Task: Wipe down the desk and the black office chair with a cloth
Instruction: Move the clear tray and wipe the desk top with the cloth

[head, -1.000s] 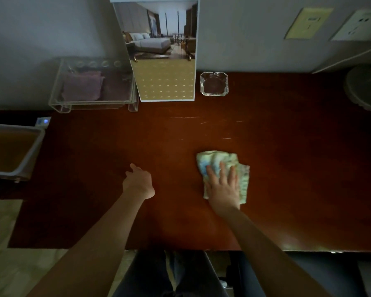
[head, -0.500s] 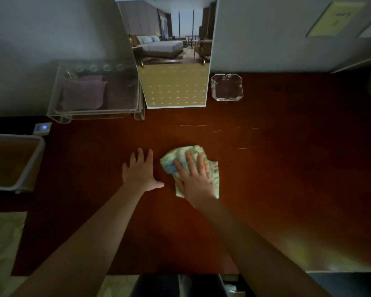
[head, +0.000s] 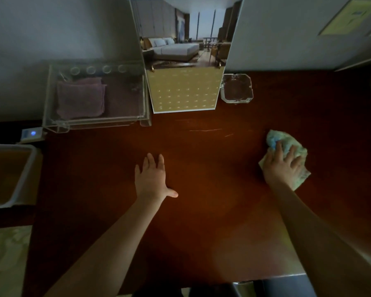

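A dark red-brown wooden desk (head: 201,221) fills the view. A crumpled pale green and blue cloth (head: 296,146) lies on its right part. My right hand (head: 282,168) presses flat on the cloth with the fingers spread. My left hand (head: 152,179) rests flat on the bare desk near the middle, fingers straight and thumb out, holding nothing. A dark seat edge, maybe the black chair (head: 283,286), shows below the desk's front edge.
A clear acrylic tray (head: 51,116) with a folded purple towel (head: 80,97) stands at the back left. A standing calendar (head: 183,88) and a glass ashtray (head: 237,87) line the back wall. A bin (head: 28,168) sits left of the desk.
My right hand has slid the cloth from the desk's middle far to the right. My left hand stays flat on the desk. The camera has come closer to the desk.
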`<control>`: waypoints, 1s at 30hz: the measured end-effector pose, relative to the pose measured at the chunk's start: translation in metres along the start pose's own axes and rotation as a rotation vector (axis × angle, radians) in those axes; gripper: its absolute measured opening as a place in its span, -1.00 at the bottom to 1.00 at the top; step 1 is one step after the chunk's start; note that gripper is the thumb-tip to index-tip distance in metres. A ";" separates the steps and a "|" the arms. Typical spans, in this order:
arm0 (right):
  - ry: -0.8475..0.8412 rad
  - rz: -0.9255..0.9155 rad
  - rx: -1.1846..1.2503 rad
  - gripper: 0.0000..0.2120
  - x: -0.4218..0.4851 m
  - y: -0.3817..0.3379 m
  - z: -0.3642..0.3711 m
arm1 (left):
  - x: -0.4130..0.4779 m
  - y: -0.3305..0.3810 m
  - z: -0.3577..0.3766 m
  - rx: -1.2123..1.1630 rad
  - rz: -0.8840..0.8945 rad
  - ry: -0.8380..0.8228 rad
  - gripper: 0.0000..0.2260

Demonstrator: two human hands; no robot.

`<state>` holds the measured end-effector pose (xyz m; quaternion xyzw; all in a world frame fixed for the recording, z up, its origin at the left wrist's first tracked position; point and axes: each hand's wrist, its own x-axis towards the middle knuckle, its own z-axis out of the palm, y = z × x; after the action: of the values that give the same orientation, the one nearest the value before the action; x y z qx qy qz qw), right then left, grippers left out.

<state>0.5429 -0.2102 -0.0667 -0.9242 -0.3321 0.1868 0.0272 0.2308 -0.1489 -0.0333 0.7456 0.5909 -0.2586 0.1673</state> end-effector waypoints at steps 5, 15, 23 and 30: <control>-0.029 -0.387 -0.287 -0.37 -0.036 -0.061 0.029 | 0.000 -0.001 0.000 -0.009 0.009 -0.013 0.15; -0.241 -0.896 -0.327 -0.38 -0.114 -0.178 0.074 | -0.004 -0.002 0.007 -0.074 -0.011 0.070 0.12; -0.109 -0.602 -0.237 -0.46 -0.044 -0.147 0.053 | 0.001 0.001 -0.008 0.032 0.016 -0.045 0.18; 0.024 -0.121 -0.131 -0.52 0.020 -0.061 0.008 | 0.001 0.001 -0.012 0.059 0.059 -0.042 0.17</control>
<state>0.5172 -0.1513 -0.0700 -0.9044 -0.3986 0.1514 -0.0178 0.2344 -0.1416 -0.0238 0.7617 0.5572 -0.2865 0.1652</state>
